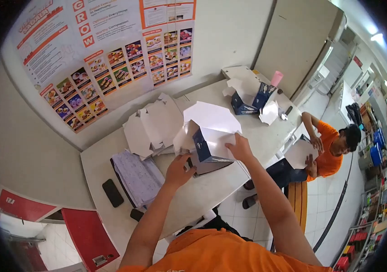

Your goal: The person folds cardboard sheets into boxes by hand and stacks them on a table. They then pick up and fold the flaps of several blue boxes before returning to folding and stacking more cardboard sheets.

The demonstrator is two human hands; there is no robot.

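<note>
A partly folded box (pixel 214 138), white inside and dark blue outside, stands on the table's near side with its large lid flap raised. My right hand (pixel 241 147) grips the box's right wall, thumb and fingers on either side of the edge. At the lower left corner of the box is my left hand (pixel 181 170), its fingers apart and close to a side flap; whether they touch it is hard to tell. Flat white box blanks (pixel 152 124) lie stacked to the left of the box.
The table (pixel 193 195) meets a wall with a poster. It bears papers (pixel 138 177), a phone (pixel 112 193), other folded boxes (pixel 243 108) and a pink cup (pixel 276 78). A seated person (pixel 331 152) in orange holds a white blank at the right.
</note>
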